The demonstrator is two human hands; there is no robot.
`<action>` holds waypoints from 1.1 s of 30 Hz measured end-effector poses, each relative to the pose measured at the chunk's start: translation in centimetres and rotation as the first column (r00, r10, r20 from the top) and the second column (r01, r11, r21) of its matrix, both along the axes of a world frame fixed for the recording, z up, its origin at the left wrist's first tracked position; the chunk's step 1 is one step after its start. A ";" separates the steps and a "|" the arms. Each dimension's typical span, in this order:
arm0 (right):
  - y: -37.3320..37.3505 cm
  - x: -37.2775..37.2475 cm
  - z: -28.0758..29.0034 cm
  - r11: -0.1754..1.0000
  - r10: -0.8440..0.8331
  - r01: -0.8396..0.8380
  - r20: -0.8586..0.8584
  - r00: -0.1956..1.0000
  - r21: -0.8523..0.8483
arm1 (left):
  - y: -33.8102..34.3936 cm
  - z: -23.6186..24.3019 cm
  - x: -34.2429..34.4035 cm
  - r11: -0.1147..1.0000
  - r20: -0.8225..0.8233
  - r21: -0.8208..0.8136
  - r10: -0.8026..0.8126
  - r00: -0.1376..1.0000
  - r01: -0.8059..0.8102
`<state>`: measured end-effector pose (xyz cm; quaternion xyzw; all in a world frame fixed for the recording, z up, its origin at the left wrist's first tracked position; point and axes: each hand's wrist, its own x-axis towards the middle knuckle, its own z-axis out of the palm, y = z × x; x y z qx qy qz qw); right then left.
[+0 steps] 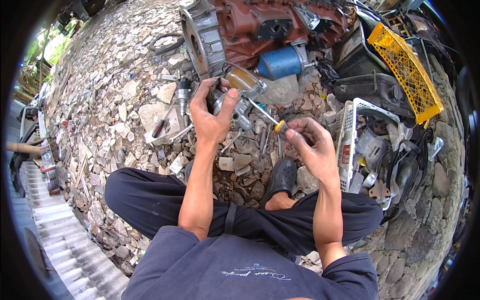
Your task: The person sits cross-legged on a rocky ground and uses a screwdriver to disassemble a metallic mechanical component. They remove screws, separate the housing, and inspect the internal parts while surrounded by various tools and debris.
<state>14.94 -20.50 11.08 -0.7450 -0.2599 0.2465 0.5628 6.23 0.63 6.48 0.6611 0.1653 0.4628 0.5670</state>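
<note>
My left hand (212,117) is closed around a small silver metal carburetor (243,121), thumb across its top. In my right hand (316,152) is a screwdriver (268,117) with a yellow and dark handle, gripped between thumb and fingers. Its shaft points up and left, and the tip reaches the carburetor's right side; whether it sits in a screw I cannot tell. Just beyond the carburetor, a clear bowl with amber contents (243,80) lies near a blue cylindrical canister (279,64).
A reddish-brown engine block (250,25) stands at the far side. Left of my hands, another screwdriver (159,128) lies on a flat stone near a metal cylindrical part (183,95). On the right are a white basket (345,135) of parts and a yellow crate (407,72). Loose rubble covers the ground.
</note>
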 end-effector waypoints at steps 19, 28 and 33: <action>0.4 -0.4 -0.1 1.000 -0.028 0.027 0.266 0.964 0.005 | -0.1 0.0 -0.1 1.000 -0.010 0.005 -0.004 1.000 0.004; -0.2 0.6 -1.2 1.000 0.018 -0.014 0.264 0.964 -0.015 | -0.1 0.1 0.0 0.999 -0.022 -0.036 -0.015 1.000 0.014; 0.3 -0.1 0.1 0.998 0.051 -0.028 0.408 0.912 -0.061 | 0.0 -0.2 0.1 1.000 -0.011 -0.020 -0.001 1.000 0.001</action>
